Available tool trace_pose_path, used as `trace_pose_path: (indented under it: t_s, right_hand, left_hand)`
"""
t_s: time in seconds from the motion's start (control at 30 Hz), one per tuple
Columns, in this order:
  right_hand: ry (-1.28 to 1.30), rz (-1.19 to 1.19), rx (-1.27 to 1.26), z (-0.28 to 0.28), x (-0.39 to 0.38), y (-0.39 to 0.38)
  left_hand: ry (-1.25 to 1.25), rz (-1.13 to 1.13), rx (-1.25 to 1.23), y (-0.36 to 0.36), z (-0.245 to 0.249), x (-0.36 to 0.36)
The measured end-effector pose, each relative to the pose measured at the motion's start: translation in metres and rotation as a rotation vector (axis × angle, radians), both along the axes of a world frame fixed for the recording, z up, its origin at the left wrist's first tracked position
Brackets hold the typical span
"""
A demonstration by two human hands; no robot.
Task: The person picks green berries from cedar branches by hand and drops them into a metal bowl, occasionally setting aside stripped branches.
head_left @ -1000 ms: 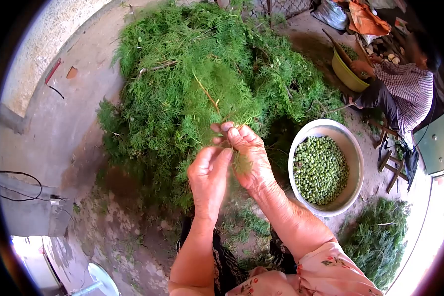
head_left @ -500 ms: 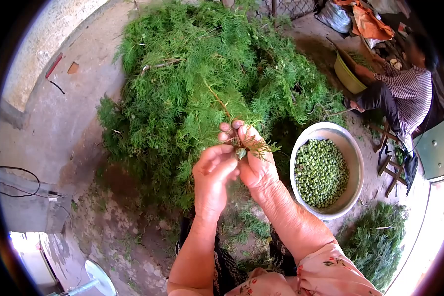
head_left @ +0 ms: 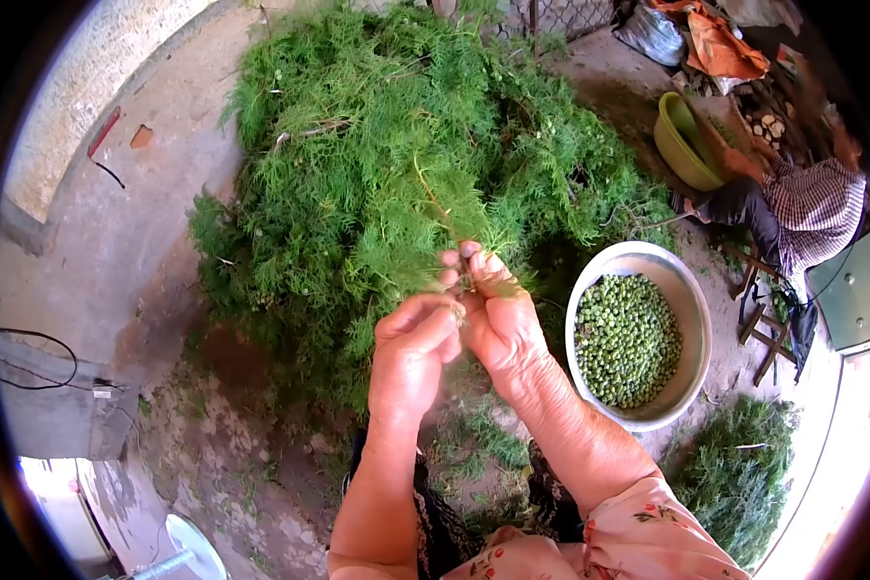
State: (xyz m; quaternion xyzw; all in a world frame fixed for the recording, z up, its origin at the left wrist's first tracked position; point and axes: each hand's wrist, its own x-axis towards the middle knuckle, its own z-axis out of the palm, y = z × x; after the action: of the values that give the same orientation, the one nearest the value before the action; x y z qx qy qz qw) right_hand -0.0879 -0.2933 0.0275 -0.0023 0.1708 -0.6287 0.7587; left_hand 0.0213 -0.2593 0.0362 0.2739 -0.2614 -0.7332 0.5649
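In the head view, my right hand (head_left: 503, 314) is closed on a leafy evergreen sprig (head_left: 433, 198), whose thin brown stem runs up toward the pile. Just left of it, my left hand (head_left: 414, 353) is closed, thumb pressed against the fingers. A small pale-green cone (head_left: 458, 310) shows at the left fingertips, partly hidden and blurred. Both hands are close together in front of a large heap of cut evergreen branches (head_left: 329, 213). To the right of my right forearm stands a metal basin (head_left: 698, 309) holding many small green cones (head_left: 628, 338).
A co-worker in a checked shirt (head_left: 822, 203) sits at the upper right, leaning over a yellow-green tub (head_left: 681, 145). A wooden stool (head_left: 768, 338) stands beyond the basin. More cut greenery (head_left: 739, 474) lies at the lower right. A black cable (head_left: 68, 362) loops at left.
My left hand has closed on the cone that hung by the sprig and shifted slightly away from my right hand. The co-worker has bent forward, and the tub has tilted or shifted.
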Motion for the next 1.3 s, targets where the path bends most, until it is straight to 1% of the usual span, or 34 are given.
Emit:
trace_pose_path:
  t_s: [0.03,0.07,0.13,0.2,0.23,0.37,0.47,0.5,0.6,0.63,0.73,0.77,0.87,0.97,1.07,1.1,1.2,1.23,1.3]
  right_hand:
    - [-0.027,-0.026,0.024,0.001,-0.002,-0.001]
    - [-0.053,-0.052,0.049,0.002,-0.004,-0.001]
    - [0.03,-0.018,0.051,0.007,-0.005,-0.001]
    - [0.09,0.034,0.036,0.012,-0.007,0.0]
    - [0.112,0.021,0.041,0.013,-0.006,0.001]
    - [0.241,0.021,-0.021,0.014,-0.007,0.001]
    - [0.265,0.033,-0.046,0.01,-0.008,-0.001]
    - [0.293,0.051,-0.059,0.018,-0.009,0.0]
    - [0.354,0.132,-0.142,0.014,-0.012,-0.003]
    - [0.423,0.136,-0.115,0.019,-0.011,-0.002]
    - [0.584,0.135,-0.236,0.016,-0.009,0.0]
    - [0.579,0.117,-0.306,0.01,-0.009,0.0]
    - [0.579,0.048,-0.21,0.006,-0.005,0.002]
    - [0.7,0.078,-0.236,0.012,-0.007,0.002]
    - [0.609,0.128,-0.16,0.007,-0.014,-0.001]
    - [0.607,0.119,-0.092,0.008,-0.015,-0.002]
    - [1.069,0.107,-0.204,0.008,-0.023,0.001]
    - [1.004,0.073,-0.162,0.015,-0.021,0.003]
    - [1.0,0.098,-0.192,0.011,-0.021,0.006]
  left_hand:
    - [0.011,-0.035,-0.03,0.0,-0.003,0.002]
    - [0.06,-0.024,-0.026,0.0,-0.006,0.001]
    - [0.158,0.001,-0.018,0.0,-0.01,-0.001]
    - [0.26,0.01,0.077,-0.003,-0.01,0.0]
    - [0.313,0.013,0.123,-0.004,-0.009,0.001]
    - [0.256,0.083,0.171,-0.005,0.003,0.004]
    - [0.251,0.124,0.188,-0.004,0.004,0.007]
    - [0.25,0.135,0.196,-0.004,0.002,0.008]
    - [0.268,0.199,0.24,-0.005,0.0,0.014]
    - [0.278,0.228,0.259,-0.005,0.0,0.016]
    - [0.258,0.316,0.232,-0.008,-0.003,0.025]
    - [0.27,0.313,0.198,-0.009,-0.003,0.028]
    - [0.257,0.398,0.215,-0.01,-0.001,0.032]
    - [0.272,0.447,0.187,-0.012,-0.001,0.035]
    - [0.245,0.48,0.198,-0.012,0.0,0.037]
    - [0.269,0.459,0.209,-0.012,-0.003,0.038]
    - [0.269,0.413,0.213,-0.009,-0.007,0.039]
    - [0.261,0.401,0.213,-0.008,-0.006,0.038]
    - [0.226,0.38,0.188,-0.004,-0.005,0.035]
